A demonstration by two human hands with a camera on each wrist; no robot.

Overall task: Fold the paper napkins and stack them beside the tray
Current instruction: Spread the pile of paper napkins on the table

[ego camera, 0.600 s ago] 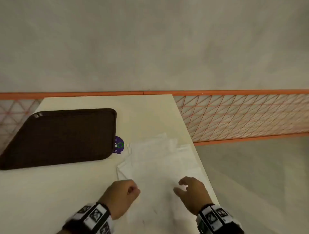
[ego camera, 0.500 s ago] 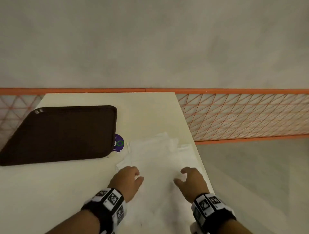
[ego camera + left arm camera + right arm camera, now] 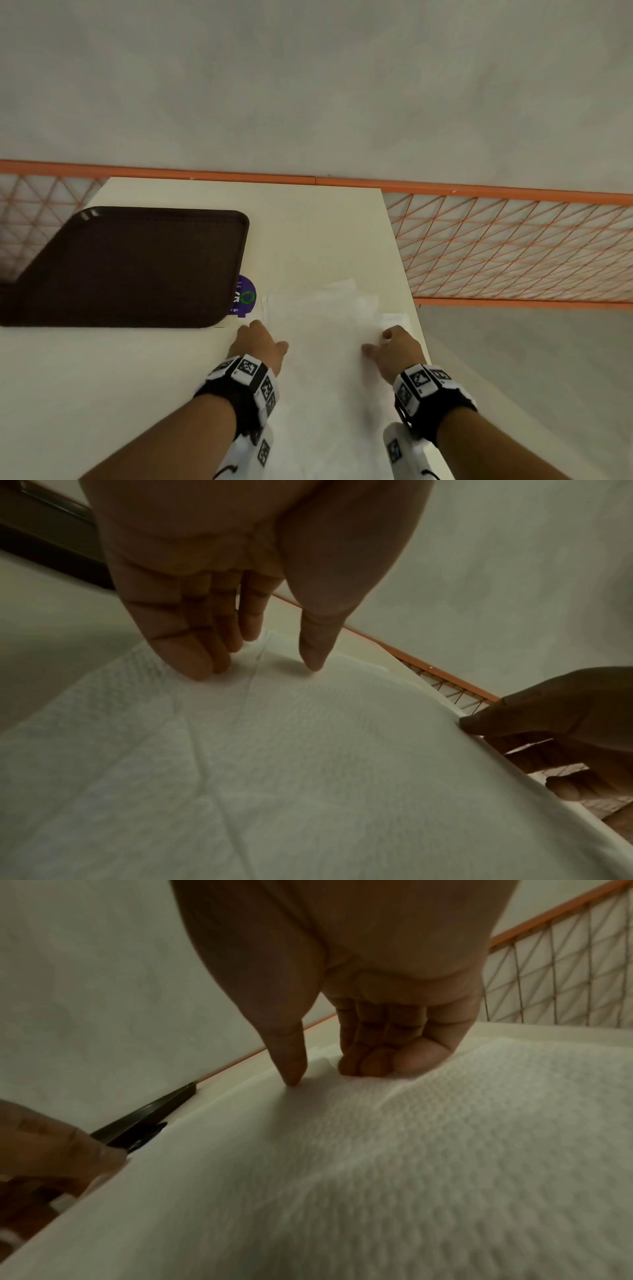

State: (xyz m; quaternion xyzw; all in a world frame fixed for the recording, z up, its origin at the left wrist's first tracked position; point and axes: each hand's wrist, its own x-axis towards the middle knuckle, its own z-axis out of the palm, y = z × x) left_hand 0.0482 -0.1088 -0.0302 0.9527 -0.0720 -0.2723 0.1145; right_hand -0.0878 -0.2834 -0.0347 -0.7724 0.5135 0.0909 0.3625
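Note:
A white embossed paper napkin (image 3: pixel 325 329) lies spread on the cream table (image 3: pixel 85 383), to the right of the dark brown tray (image 3: pixel 130 267). More white napkin edges (image 3: pixel 342 286) stick out beyond it. My left hand (image 3: pixel 265 337) is at the napkin's left side. Its fingers are nearly straight, and fingertips (image 3: pixel 202 669) and thumb touch the paper (image 3: pixel 308 750). My right hand (image 3: pixel 380 342) is at the napkin's right side, close to the table edge. Its fingers (image 3: pixel 369 1066) are bent, and their tips and the thumb rest apart on the paper (image 3: pixel 445 1150).
A purple round sticker (image 3: pixel 245 297) lies between the tray's corner and the napkins. The table's right edge (image 3: pixel 407 274) runs just beside my right hand, with an orange net fence (image 3: pixel 513 246) and grey floor beyond it. The tray's rim (image 3: pixel 147 1118) lies left of the napkin.
Both hands have slid forward over the napkin, away from me, towards its far edge. The left hand has uncurled from a loose fist. The tray has not moved.

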